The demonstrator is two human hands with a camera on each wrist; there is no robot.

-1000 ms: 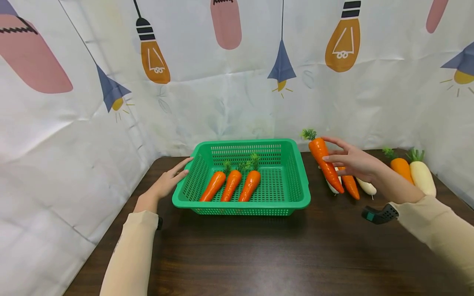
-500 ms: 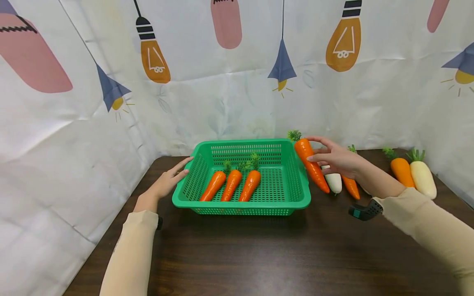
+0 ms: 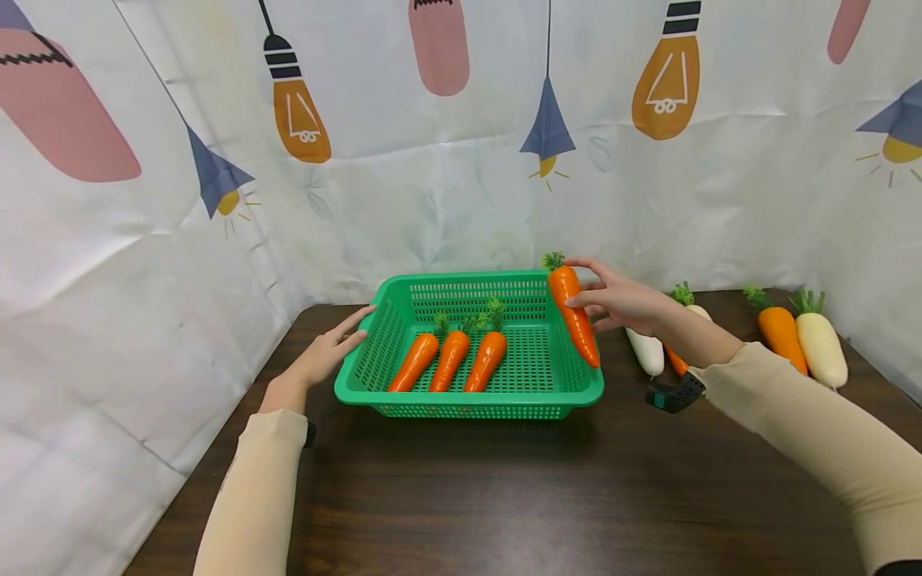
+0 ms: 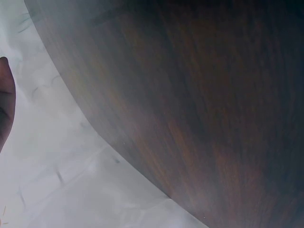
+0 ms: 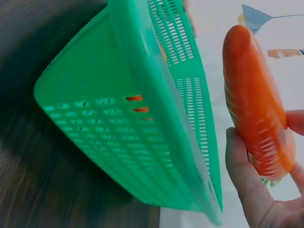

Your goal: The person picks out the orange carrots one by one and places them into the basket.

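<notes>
My right hand point(image 3: 619, 300) pinches an orange carrot point(image 3: 574, 314) with a green leafy top. In the head view the carrot overlaps the right rim of the green plastic basket point(image 3: 468, 399), its tip pointing down and right. The right wrist view has the same carrot point(image 5: 256, 99) between thumb and fingers, beside the basket's outer wall point(image 5: 99, 118). Three carrots point(image 3: 450, 360) lie side by side in the basket's left half. At the left rim my left hand point(image 3: 320, 357) rests with its fingers extended. Only a sliver of the left hand point(image 4: 5, 104) shows in the left wrist view.
Right of the basket lie a white radish point(image 3: 647, 352) and another carrot point(image 3: 675, 360), partly behind my right forearm. Farther right are a carrot point(image 3: 782, 336) and a white radish point(image 3: 823, 350). A printed white curtain point(image 3: 461, 200) borders the dark wooden table point(image 3: 461, 496).
My right hand has carried the carrot leftward, from over the vegetables on the right to the basket's right rim. The left hand and the basket have stayed in place.
</notes>
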